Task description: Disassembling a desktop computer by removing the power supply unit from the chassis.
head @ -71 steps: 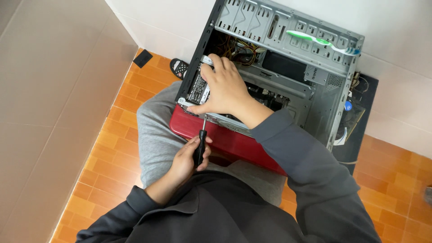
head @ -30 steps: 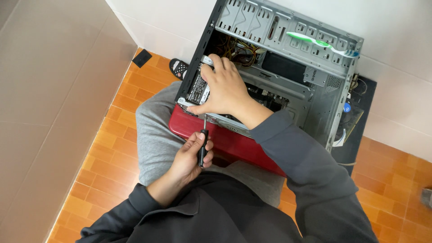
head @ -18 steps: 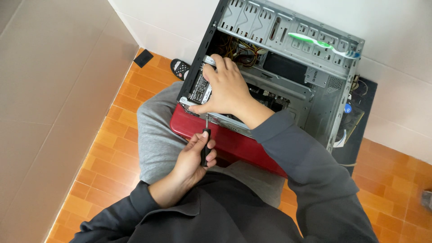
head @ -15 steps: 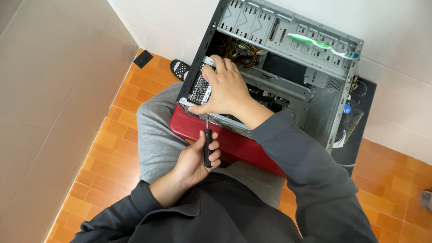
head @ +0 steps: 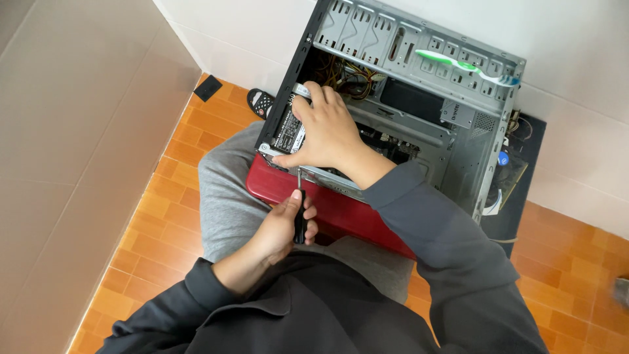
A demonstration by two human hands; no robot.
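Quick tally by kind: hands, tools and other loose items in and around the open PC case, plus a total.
Hands: 2 – left hand, right hand
Screwdrivers: 1 – screwdriver, in the left hand
Computer cases: 1 – open case
Drives: 1 – drive under the right hand
Toothbrushes: 1 – toothbrush on the case's top edge
Slippers: 1 – black slipper on the floor
Total: 7

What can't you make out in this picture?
Head view:
- Screwdriver tip: too small, tucked under the right hand.
- Drive: mostly covered by that hand.
- Handle: largely wrapped by the left hand.
- Case interior: dark, parts unclear.
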